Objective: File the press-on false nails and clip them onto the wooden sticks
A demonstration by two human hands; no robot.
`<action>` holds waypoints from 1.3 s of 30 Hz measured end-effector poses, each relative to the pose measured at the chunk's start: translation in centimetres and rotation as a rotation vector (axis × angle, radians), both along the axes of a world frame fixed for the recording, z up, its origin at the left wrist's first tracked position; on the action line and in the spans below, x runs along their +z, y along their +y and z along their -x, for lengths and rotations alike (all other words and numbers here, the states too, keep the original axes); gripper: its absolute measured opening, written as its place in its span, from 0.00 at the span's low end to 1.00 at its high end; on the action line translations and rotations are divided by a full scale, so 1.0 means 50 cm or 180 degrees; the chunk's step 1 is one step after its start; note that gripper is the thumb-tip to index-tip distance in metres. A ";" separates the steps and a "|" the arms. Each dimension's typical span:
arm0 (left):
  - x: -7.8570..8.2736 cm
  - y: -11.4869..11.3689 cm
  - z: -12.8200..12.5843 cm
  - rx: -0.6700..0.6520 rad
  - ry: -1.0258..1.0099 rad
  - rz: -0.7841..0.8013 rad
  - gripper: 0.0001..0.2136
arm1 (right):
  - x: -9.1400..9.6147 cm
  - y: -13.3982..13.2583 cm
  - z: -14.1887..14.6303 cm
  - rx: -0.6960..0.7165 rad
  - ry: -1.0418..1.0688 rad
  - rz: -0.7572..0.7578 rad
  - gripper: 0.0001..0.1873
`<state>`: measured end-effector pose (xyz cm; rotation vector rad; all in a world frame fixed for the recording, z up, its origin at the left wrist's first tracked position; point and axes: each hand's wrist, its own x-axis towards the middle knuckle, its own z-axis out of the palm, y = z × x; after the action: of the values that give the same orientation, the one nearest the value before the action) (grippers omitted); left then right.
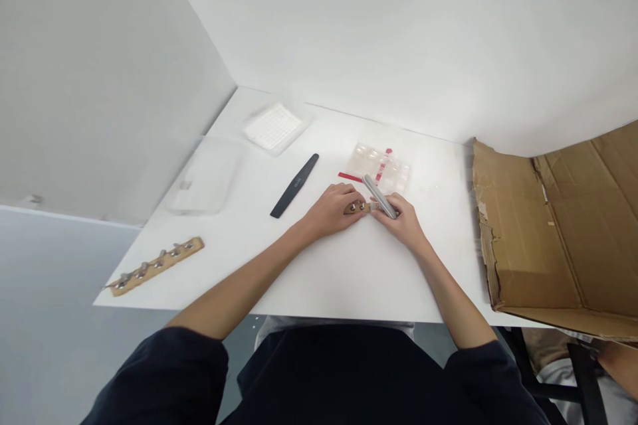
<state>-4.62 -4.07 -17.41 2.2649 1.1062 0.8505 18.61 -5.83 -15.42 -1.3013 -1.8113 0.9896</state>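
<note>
Near the table's middle, my left hand has its fingers closed around a short wooden strip set with small round metal pieces. My right hand meets it at the strip's right end. A slim silver-grey bar-shaped tool is gripped in my right hand, slanting up to the left. What the right fingertips touch on the strip is too small to make out. Just beyond the hands lies a clear compartment box with red strips on it. A black nail file rests left of my left hand.
Front left, a longer wooden strip carries several metal fittings. A clear case with a white gridded sheet stands at the back, near a pale clear tray. An open cardboard box occupies the right. White walls border the table's back and left.
</note>
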 end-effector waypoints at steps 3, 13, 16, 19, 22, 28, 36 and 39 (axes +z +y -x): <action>0.003 0.000 0.000 -0.0003 0.0006 0.0007 0.08 | 0.002 0.000 0.001 0.0002 -0.0007 0.0008 0.16; 0.003 0.001 0.000 0.0004 0.0032 -0.0009 0.10 | -0.001 0.000 0.002 -0.0083 0.0121 0.0065 0.19; 0.004 0.000 -0.001 0.0005 0.0030 0.0003 0.10 | -0.001 -0.001 0.002 -0.0065 0.0071 0.0053 0.18; 0.004 0.000 0.000 -0.0007 0.0046 0.0015 0.10 | -0.001 0.000 0.001 -0.0089 0.0015 0.0037 0.17; 0.003 0.000 0.000 -0.0006 0.0017 0.0002 0.09 | -0.001 0.000 0.001 -0.0055 0.0002 0.0043 0.15; 0.000 0.001 0.000 -0.0008 0.0019 0.0002 0.08 | 0.000 0.000 0.001 -0.0039 0.0025 0.0056 0.14; 0.003 0.000 0.001 -0.0014 0.0011 0.0011 0.08 | 0.000 0.000 0.002 -0.0041 -0.0063 0.0001 0.14; 0.005 0.000 0.001 -0.0015 0.0042 0.0031 0.09 | 0.001 -0.001 0.004 -0.0034 -0.0044 0.0031 0.13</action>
<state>-4.65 -4.07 -17.18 2.2673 1.1079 0.8278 18.40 -5.85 -15.36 -1.3255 -1.8103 0.9871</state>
